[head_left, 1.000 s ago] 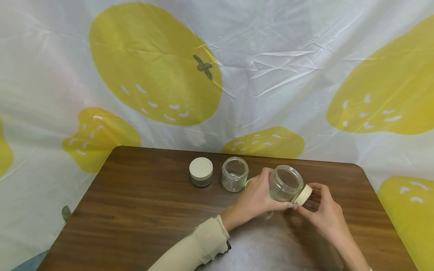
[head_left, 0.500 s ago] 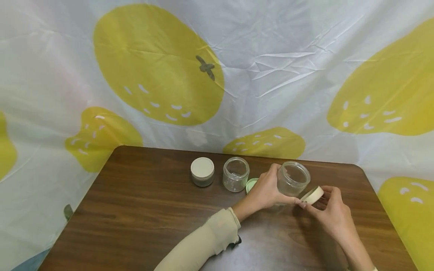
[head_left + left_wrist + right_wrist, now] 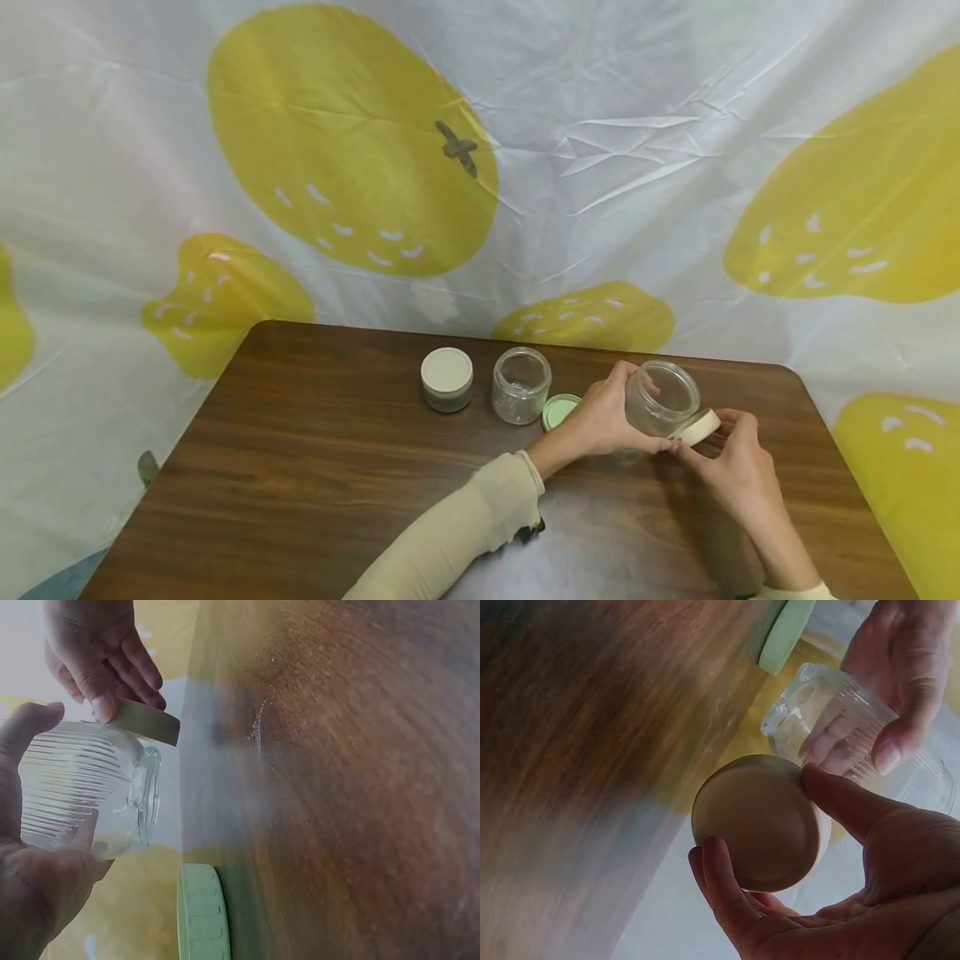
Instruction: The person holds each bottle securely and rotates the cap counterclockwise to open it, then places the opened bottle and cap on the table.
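My left hand (image 3: 603, 417) grips a clear ribbed glass jar (image 3: 82, 787) around its side. In the head view the jar's uncovered mouth faces up. Between its thumb and fingers, my right hand (image 3: 738, 475) pinches a cream round lid (image 3: 757, 825) by the rim. This lid is tilted and overlaps the jar's side just below the mouth in the head view. Both thumbs come close together there. A green lid (image 3: 558, 411) lies on the table beside my left hand, partly hidden by it.
Left of my hands, an open glass jar (image 3: 521, 387) stands next to the green lid. Farther left is a jar with a white lid (image 3: 447, 371). The brown wooden table (image 3: 300, 467) ends at a hanging cloth (image 3: 600, 192) printed with yellow fruit.
Both hands have shifted to the right with the jar and the cream lid. The green lid has come into view from behind my left hand. The jar stands more upright.
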{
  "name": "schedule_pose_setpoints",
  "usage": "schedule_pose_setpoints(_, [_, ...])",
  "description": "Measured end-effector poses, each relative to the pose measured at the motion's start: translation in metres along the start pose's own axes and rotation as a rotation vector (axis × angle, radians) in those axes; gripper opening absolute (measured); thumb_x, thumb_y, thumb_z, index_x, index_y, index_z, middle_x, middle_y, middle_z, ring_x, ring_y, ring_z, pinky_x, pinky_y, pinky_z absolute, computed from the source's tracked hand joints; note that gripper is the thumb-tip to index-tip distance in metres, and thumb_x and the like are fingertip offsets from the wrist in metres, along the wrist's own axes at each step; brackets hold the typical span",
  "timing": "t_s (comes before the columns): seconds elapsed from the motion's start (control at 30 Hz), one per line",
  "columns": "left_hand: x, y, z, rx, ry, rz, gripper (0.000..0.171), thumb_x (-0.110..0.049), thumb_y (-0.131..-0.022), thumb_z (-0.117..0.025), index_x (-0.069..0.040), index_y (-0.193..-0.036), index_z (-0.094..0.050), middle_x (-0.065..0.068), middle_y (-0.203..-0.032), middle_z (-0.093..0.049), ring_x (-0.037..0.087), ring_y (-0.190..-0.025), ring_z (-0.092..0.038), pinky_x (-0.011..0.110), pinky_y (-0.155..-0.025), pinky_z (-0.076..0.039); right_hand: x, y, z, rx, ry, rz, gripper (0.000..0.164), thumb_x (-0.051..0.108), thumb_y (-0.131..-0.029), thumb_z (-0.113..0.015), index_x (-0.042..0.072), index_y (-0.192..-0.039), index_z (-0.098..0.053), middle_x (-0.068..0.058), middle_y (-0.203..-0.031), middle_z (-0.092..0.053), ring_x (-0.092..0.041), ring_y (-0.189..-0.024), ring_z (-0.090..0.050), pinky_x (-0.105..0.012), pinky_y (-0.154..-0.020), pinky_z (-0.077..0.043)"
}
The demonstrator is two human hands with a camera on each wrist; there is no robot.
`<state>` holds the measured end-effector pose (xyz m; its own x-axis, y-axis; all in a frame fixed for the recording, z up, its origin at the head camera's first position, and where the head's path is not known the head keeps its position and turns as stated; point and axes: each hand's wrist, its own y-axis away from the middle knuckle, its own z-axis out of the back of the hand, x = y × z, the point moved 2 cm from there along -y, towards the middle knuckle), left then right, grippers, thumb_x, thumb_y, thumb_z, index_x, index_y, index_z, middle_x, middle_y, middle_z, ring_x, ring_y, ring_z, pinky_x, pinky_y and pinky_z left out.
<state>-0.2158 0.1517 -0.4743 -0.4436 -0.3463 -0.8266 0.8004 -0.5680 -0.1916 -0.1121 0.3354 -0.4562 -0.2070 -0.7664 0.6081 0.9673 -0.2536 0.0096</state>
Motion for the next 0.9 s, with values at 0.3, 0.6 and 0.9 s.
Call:
schedule_pose_setpoints(0.3, [-0.002,-0.008,-0.007,0.014,-0.033,0.014,0.09,-0.045,-0.066,-0.1,-0.022,-0.136,-0.047,-0.017,-0.123,-0.067,-0.001,-0.109,-0.064,0.013,-0.09,-0.049,-0.005,-0.002,-0.004,-0.003,0.013,-0.045,0.094,0.045,-0.092,-0.08,-0.011,-0.148,-0.028,-0.043,-0.139,-0.057,-0.061,-0.122,-0.061,-0.067,-0.092,-0.052])
schedule_pose_setpoints(0.6, [0.001,-0.015,-0.012,0.017,-0.075,0.062,0.095,-0.049,-0.065,-0.099,-0.02,-0.138,-0.046,-0.005,-0.124,-0.068,0.004,-0.107,-0.065,0.017,-0.087,-0.051,-0.009,-0.003,-0.005,0.027,0.01,-0.084,0.099,0.052,-0.094,-0.076,-0.01,-0.151,-0.025,-0.043,-0.143,-0.053,-0.066,-0.126,-0.054,-0.069,-0.093,-0.051])
schedule_pose_setpoints(0.9, [0.004,-0.016,-0.016,0.015,-0.088,0.09,0.094,-0.048,-0.064,-0.1,-0.02,-0.137,-0.047,-0.004,-0.123,-0.068,0.005,-0.107,-0.065,0.017,-0.087,-0.051,-0.011,-0.003,-0.008,0.013,0.004,-0.072,0.099,0.054,-0.092,-0.077,-0.01,-0.149,-0.027,-0.042,-0.141,-0.054,-0.067,-0.125,-0.053,-0.07,-0.093,-0.049])
